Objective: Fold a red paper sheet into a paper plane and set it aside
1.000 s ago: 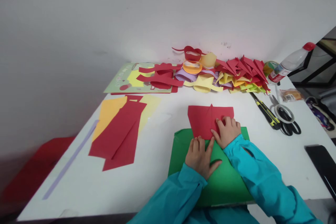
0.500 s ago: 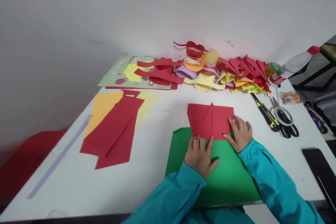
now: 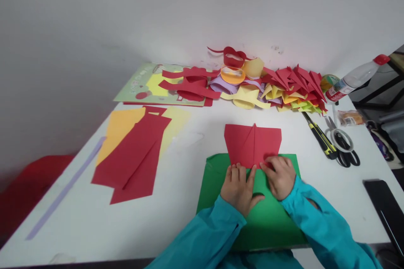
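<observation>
A folded red paper (image 3: 244,143) with a raised centre crease lies over the far edge of a green board (image 3: 252,229). My left hand (image 3: 239,187) rests flat, fingertips along the paper's near edge left of the crease and thumb spread to the right. Just right of the crease, my right hand (image 3: 280,176) has curled fingers, with thumb and forefinger close together at the same edge; the grip itself is partly hidden.
Red sheets (image 3: 134,155) and a purple strip (image 3: 66,189) lie at left. Folded paper pieces (image 3: 296,86) and paper crowns (image 3: 189,86) line the back. A utility knife (image 3: 320,136), scissors (image 3: 345,155), tape roll (image 3: 342,140), bottle (image 3: 356,77) and phone (image 3: 385,208) are at right.
My right hand has moved left from the paper's right side to its near edge beside the crease, and its fingers have curled in. My left hand stays in place.
</observation>
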### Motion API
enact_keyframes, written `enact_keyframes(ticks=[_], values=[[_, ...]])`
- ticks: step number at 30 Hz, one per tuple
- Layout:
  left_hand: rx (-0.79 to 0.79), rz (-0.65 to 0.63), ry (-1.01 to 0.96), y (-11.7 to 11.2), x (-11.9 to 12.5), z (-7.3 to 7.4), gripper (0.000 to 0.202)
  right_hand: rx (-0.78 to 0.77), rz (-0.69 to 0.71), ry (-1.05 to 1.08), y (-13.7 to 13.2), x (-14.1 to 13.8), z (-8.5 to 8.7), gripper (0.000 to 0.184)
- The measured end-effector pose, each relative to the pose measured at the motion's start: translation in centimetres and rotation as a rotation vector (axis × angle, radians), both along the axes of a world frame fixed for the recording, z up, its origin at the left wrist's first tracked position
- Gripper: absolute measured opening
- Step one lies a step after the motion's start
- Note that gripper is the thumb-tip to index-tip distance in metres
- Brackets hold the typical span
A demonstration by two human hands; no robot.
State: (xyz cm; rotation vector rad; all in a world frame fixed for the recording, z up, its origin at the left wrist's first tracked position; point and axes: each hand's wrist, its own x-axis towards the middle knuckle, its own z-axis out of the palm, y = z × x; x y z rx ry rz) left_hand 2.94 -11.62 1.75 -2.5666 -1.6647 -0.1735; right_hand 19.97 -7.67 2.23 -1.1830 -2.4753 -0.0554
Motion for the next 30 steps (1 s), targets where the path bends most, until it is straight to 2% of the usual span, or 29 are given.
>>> enact_keyframes(ticks=[5,11,17,21,30], values=[[0.052,-0.009,0.001,-0.2,-0.1,-0.3,0.084,0.013,0.061,0.064,-1.2,-1.1,0.0,0.031],[0.059,-0.028,0.041,-0.1,-0.2,-0.4,0.083,0.005,0.014,-0.020,-0.2,-1.9,0.7,0.019],[0.017,-0.012,0.069,-0.2,-0.1,-0.3,0.080,0.126,0.066,0.081,0.2,0.6,0.1,0.022],[-0.009,-0.004,0.052,-0.2,-0.1,-0.4,0.079,0.109,0.041,0.093,0.1,2.0,-0.1,0.022],[-0.031,-0.003,0.003,-0.3,-0.4,-0.5,0.078,0.111,0.057,0.193,0.2,3.0,-0.6,0.024]])
